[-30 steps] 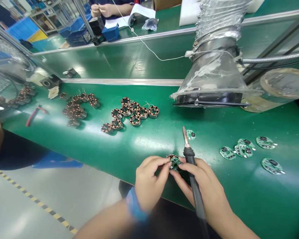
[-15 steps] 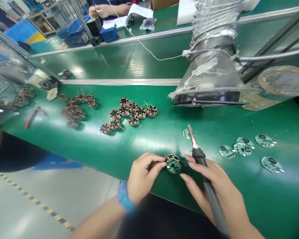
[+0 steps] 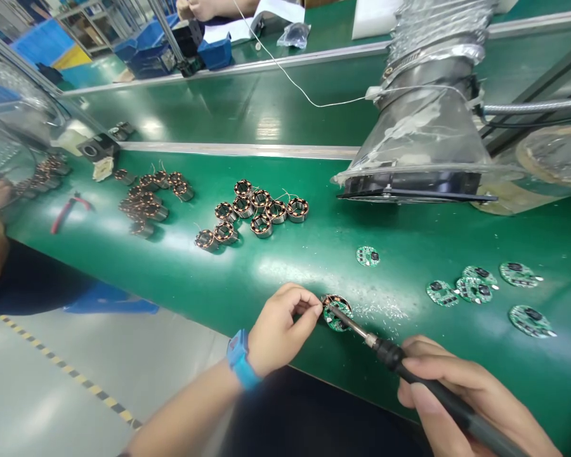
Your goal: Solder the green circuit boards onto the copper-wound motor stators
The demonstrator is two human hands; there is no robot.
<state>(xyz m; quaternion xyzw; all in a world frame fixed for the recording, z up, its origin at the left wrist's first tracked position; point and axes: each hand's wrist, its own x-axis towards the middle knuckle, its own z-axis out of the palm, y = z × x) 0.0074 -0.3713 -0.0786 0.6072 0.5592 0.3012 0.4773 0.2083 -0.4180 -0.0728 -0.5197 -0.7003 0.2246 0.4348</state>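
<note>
My left hand (image 3: 280, 327), with a blue wristband, pinches the left edge of a small copper-wound stator topped by a round green circuit board (image 3: 337, 312) near the front edge of the green bench (image 3: 314, 254). My right hand (image 3: 466, 397) is closed around the black handle of a soldering iron (image 3: 409, 368). Its metal tip touches the top of the circuit board from the right.
Several wound stators (image 3: 257, 212) lie in clusters at centre and left. Loose round green boards (image 3: 476, 284) lie at right, one (image 3: 367, 256) nearer the middle. A foil-wrapped fume hood (image 3: 419, 127) hangs above the bench. Red pliers (image 3: 69, 209) lie at left. Other people's hands show at far left and top.
My right hand has swung the soldering iron from pointing upward to lying low, bringing its tip onto the board. My left hand keeps holding the stator.
</note>
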